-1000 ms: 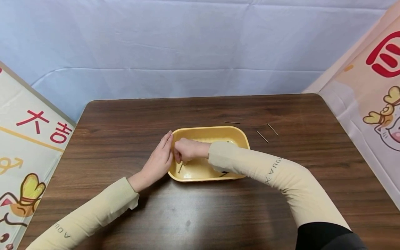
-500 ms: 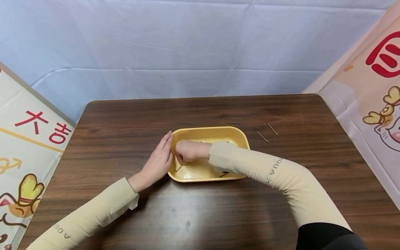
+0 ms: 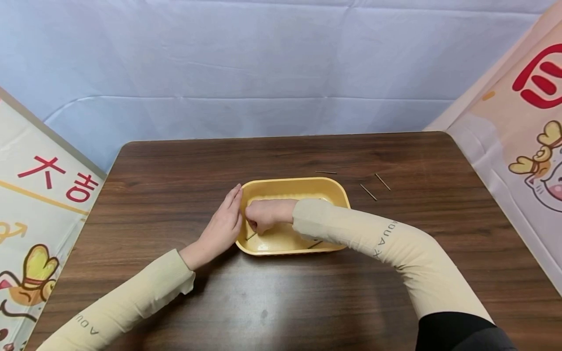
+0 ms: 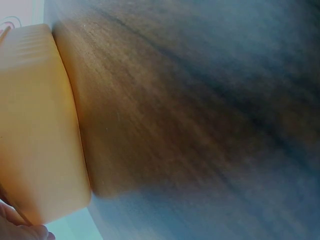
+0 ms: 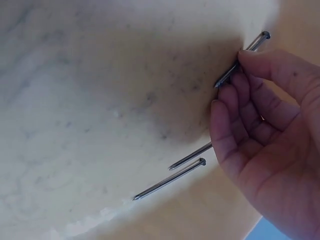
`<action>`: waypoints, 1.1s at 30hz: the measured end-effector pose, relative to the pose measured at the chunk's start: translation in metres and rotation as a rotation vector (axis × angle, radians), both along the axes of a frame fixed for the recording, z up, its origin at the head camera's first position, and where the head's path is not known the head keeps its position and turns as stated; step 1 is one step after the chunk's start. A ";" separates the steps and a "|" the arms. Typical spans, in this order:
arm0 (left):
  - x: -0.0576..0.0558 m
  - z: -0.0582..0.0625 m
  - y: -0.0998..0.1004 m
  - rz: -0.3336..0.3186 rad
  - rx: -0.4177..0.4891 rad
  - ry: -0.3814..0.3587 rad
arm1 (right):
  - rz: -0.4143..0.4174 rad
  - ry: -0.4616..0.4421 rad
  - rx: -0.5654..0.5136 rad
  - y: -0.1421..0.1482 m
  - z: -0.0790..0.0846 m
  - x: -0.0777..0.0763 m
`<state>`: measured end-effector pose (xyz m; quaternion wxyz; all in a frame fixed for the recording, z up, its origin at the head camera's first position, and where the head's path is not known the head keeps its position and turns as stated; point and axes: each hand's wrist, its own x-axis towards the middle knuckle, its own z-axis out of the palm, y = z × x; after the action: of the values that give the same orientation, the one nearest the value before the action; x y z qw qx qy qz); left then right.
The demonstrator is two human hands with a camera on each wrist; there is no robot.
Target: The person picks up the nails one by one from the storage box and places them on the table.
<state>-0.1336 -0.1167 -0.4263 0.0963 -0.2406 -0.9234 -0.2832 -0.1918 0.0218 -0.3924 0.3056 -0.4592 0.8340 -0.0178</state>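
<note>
Mid-frame, I see a person's bare right hand pinching a shiny, flat-headed metal nail inside a yellow, oblong plastic tray — the left hand, fingers straight, rests against its left end, probably to stop it sliding.

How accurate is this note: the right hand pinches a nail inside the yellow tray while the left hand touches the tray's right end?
One side is wrong: the head view shows the left hand touching the yellow tray at its left end. The right hand does pinch a nail inside it.
</note>
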 end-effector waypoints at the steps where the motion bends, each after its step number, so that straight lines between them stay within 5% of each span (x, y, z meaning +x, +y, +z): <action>1: 0.000 0.000 0.000 0.000 0.000 0.001 | -0.003 -0.006 0.004 0.000 0.000 0.000; 33: 0.001 0.003 0.000 0.001 -0.022 -0.035 | -0.039 -0.017 -0.064 0.018 0.020 -0.010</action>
<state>-0.1321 -0.1172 -0.4230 0.0777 -0.2360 -0.9281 -0.2773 -0.2018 0.0402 -0.3720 0.2975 -0.4521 0.8392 -0.0542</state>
